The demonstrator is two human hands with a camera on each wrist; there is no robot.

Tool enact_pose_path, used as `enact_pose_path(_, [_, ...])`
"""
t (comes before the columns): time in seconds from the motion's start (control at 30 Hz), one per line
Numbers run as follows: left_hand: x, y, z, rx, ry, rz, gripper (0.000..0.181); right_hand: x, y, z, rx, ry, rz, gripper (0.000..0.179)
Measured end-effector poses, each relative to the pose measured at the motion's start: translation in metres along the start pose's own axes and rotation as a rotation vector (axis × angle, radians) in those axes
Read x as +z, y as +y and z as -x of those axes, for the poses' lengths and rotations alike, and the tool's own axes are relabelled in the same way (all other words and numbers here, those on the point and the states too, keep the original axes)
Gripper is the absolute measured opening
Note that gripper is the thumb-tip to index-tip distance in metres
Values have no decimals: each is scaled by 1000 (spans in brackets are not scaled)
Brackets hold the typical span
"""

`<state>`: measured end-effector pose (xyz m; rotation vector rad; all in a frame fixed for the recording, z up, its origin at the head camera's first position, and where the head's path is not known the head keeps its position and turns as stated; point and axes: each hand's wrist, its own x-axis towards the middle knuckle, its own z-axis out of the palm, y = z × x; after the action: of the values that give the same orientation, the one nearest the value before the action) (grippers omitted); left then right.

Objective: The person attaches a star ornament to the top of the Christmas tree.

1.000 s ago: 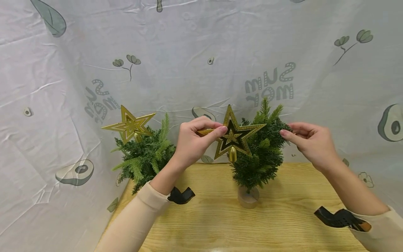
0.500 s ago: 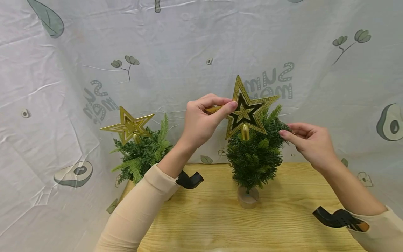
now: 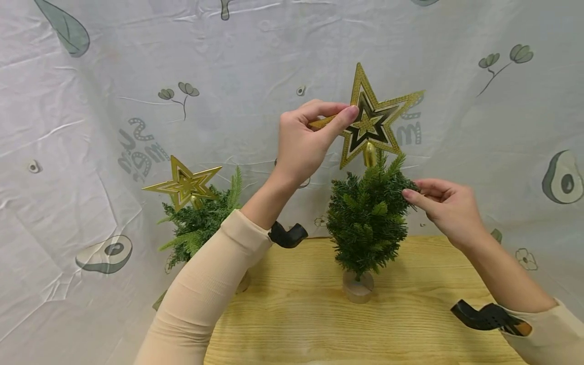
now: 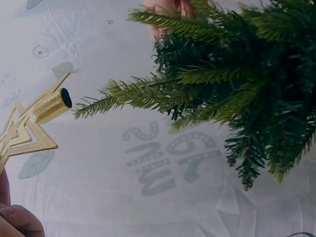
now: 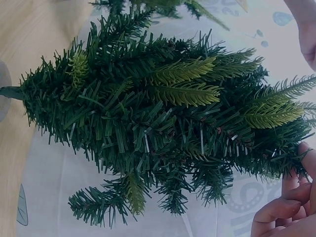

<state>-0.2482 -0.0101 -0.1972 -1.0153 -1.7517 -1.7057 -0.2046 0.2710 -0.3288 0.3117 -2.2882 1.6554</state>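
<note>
My left hand (image 3: 306, 138) pinches one point of a gold star tree topper (image 3: 366, 123) between thumb and fingers. The star stands upright above a small artificial Christmas tree (image 3: 368, 218), its hollow gold socket (image 4: 52, 106) close to the tip of the top sprig in the left wrist view. Whether socket and sprig touch I cannot tell. At the tree's upper right side, my right hand (image 3: 444, 207) pinches a dark green branch between thumb and fingers; the right wrist view shows those fingers (image 5: 284, 210) at the branch ends. The tree stands on a round wooden base (image 3: 358, 288).
A second small tree (image 3: 201, 223) stands to the left, partly behind my left forearm, with a gold star (image 3: 184, 185) on its top. Both trees are on a light wooden table (image 3: 365, 332). A pale printed curtain (image 3: 255, 56) hangs behind and at the left.
My left hand has lifted the star up and to the right, from in front of the tree to above its top. My right hand has stayed at the branch.
</note>
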Motion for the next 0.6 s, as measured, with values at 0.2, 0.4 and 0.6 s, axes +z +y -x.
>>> enact_pose_path(0.2, [9,0,-15,-33,24,3,14,-1,1,0,7,-2,-35,24])
enact_pose_path(0.4, [16,0,-27,-16,42,0,14,-1,1,0,12,1,-11,23])
enact_pose_path(0.6, [20,-2,-33,-1,32,-30,13,-1,0,0,7,1,12,21])
